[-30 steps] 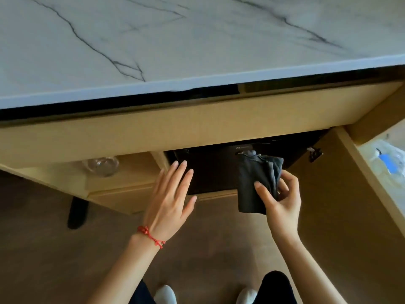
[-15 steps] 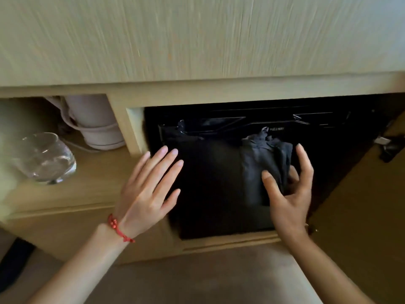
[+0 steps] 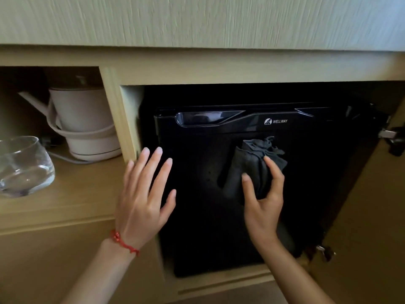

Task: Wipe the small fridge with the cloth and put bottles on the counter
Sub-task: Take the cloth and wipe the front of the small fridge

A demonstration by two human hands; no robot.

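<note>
Head view shows the light wood cabinet (image 3: 197,66) filling the frame, and set into its opening at centre and right, the small fridge (image 3: 201,216), black, glossy, its door shut and its recessed handle strip running across the upper middle. To wipe it well, I judge the stroke should start just under that strip and run in overlapping passes down the door, since a glossy black face shows every streak. In the shelf at the left of the frame stand a pale kettle (image 3: 81,121) and, nearer the edge, a clear glass bowl (image 3: 24,165); both are well apart from the door and need no care. The left hand (image 3: 142,198) is spread flat with nothing in it, at the door's left edge by the cabinet post; whether it touches the door I cannot tell, but resting it there would steady the body. The right hand (image 3: 263,194) is closed around the cloth (image 3: 252,167), dark grey and bunched, held against the door right of centre. Flattening the cloth under the palm would cover more surface. No bottles show in this frame.
</note>
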